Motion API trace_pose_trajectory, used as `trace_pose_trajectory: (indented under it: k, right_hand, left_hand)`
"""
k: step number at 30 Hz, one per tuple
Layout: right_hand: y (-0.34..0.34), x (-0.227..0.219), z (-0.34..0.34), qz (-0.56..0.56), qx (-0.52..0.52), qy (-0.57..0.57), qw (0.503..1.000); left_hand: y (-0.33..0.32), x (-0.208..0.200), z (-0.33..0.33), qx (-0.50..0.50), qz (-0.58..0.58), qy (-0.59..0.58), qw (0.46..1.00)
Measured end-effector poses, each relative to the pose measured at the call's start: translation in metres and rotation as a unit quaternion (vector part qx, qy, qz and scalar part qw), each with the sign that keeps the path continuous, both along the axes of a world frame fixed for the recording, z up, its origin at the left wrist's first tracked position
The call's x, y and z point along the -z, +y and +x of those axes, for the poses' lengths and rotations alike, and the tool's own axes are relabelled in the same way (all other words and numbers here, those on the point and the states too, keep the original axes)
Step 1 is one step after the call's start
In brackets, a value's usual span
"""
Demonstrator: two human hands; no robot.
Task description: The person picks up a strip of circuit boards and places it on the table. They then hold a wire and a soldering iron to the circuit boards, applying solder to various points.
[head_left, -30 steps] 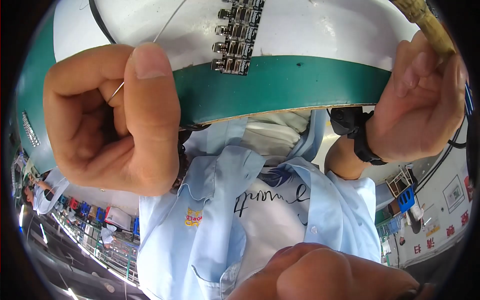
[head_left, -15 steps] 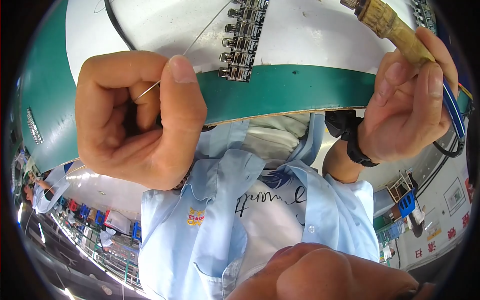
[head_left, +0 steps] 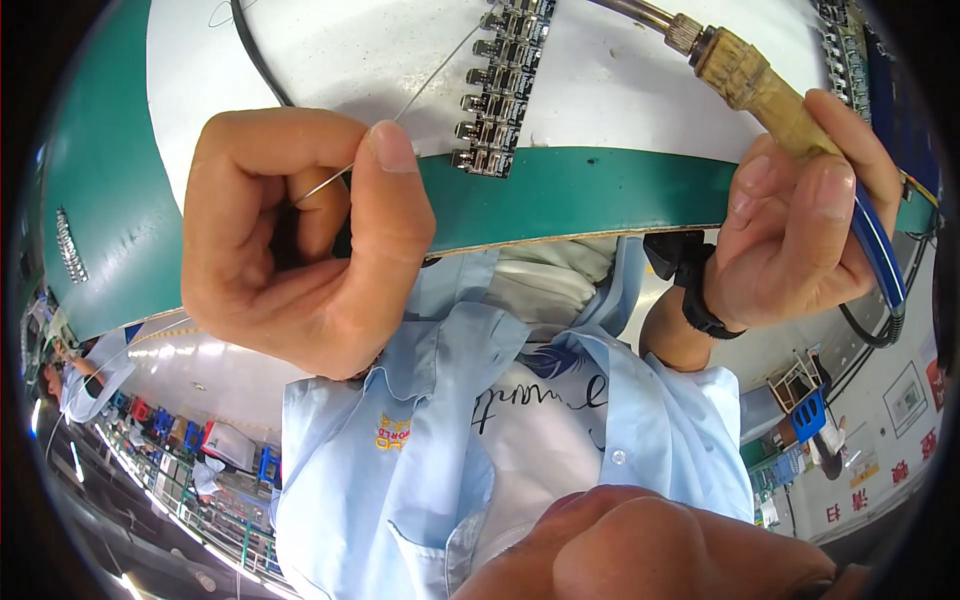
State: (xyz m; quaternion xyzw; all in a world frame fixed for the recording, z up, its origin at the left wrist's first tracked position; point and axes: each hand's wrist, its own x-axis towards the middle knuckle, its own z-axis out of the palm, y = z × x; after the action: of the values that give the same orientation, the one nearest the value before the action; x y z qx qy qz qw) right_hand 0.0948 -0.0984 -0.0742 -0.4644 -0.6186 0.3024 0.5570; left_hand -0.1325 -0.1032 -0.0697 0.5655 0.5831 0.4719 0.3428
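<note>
A thin solder wire (head_left: 440, 68) is pinched between the thumb and bent forefinger of my left hand (head_left: 305, 245). Its upper end runs to the top of a strip of small black circuit boards with metal connectors (head_left: 497, 95); I cannot tell whether it touches. In my right hand (head_left: 800, 225) is a soldering iron (head_left: 745, 78) with a worn tan grip and a blue rear end. The iron's metal shaft points up and left toward the far end of the strip, and its tip is outside the view.
A white sheet (head_left: 620, 95) covers much of the green table (head_left: 610, 185). Another board strip (head_left: 845, 60) lies at the far right, and a small metallic strip (head_left: 70, 245) at left. A black cable (head_left: 262, 55) crosses the sheet. The iron's cord (head_left: 880, 330) hangs on the right.
My left hand has shifted slightly right with the solder wire. The soldering iron has come left and lower in view, showing more of its shaft. The whole view has shifted a little.
</note>
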Motion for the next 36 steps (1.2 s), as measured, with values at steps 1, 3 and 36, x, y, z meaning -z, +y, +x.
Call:
trace_pose_trajectory:
  k: [1, 3, 36]
  right_hand:
    - [-0.001, 0.002, -0.005, -0.001, 0.001, 0.002, 1.000]
    - [-0.001, 0.002, -0.006, -0.002, 0.003, 0.005, 1.000]
    - [-0.004, 0.012, 0.004, 0.046, 0.034, 0.151, 0.987]
  left_hand:
    - [0.000, 0.000, 0.000, 0.003, -0.003, 0.003, 1.000]
    - [0.000, 0.001, -0.001, 0.003, 0.007, -0.001, 1.000]
    - [-0.001, 0.001, 0.001, 0.000, 0.011, 0.006, 1.000]
